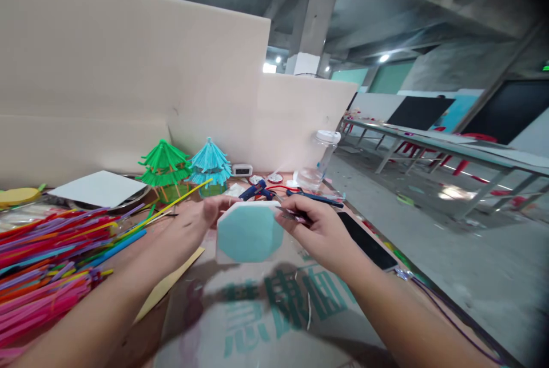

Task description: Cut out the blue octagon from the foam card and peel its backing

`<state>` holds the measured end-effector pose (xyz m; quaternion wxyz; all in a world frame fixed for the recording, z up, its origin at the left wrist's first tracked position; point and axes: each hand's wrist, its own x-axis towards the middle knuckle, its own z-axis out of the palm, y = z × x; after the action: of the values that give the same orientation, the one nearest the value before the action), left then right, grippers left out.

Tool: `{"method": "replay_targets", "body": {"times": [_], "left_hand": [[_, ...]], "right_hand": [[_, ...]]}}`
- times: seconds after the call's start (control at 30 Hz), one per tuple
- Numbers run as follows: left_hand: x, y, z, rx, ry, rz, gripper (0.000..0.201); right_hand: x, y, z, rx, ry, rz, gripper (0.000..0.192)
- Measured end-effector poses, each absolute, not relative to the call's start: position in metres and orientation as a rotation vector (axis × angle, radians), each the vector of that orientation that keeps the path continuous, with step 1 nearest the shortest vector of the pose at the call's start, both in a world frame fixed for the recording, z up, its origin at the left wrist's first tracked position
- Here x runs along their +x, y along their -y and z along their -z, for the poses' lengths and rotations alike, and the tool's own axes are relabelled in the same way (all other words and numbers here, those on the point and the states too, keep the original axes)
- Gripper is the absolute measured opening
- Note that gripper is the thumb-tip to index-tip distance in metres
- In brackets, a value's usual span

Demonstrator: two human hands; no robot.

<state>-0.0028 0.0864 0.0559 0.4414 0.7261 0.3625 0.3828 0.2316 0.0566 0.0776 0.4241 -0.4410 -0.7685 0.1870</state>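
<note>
Both hands up front over the table [143, 345], working on one piece; left hand [212, 210] grips the upper left edge of a pale blue octagon [249, 233], fingers partly hidden behind it; right hand [311, 225] is closed around a dark metal tool [295, 216], exact type too obscured to tell, with its thumb at the octagon's right edge; octagon sits between the two hands, tilted up with its face toward the wearer, white margin showing along the top and at the lower left corner; below it a clear sheet [244, 328] with green lettering covers the front of the table; yellow strip [169, 285] lies just beside the sheet, near the left forearm; big pile of multicoloured fuzzy sticks [51, 276] at far left, mostly pink, red and purple; behind the pile a white board [100, 188] rests on a round metal tray, yellow disc [19, 196] further left; two tiered roof models stand side by side at the back, green model [163, 162] left, blue model [210, 159] right; then a small white clock [242, 170], digits unreadable; blue-handled tool [254, 190] in front of the clock, just beyond the octagon; clear bottle with a white lid [328, 137] stands at the back right; black phone [366, 242] lies near the right forearm, purple cord [454, 316] by its lower end; pale partition [128, 70] behind everything; long table [454, 145] and red stools [461, 167] well apart at right.
</note>
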Motion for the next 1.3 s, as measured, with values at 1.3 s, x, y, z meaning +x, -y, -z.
{"method": "replay_targets", "body": {"times": [1.3], "left_hand": [[-0.007,-0.072,-0.065,2.342,-1.26,-0.982,0.027]], "right_hand": [[0.255,-0.061,-0.082,-1.009,2.241,0.031,0.031]]}}
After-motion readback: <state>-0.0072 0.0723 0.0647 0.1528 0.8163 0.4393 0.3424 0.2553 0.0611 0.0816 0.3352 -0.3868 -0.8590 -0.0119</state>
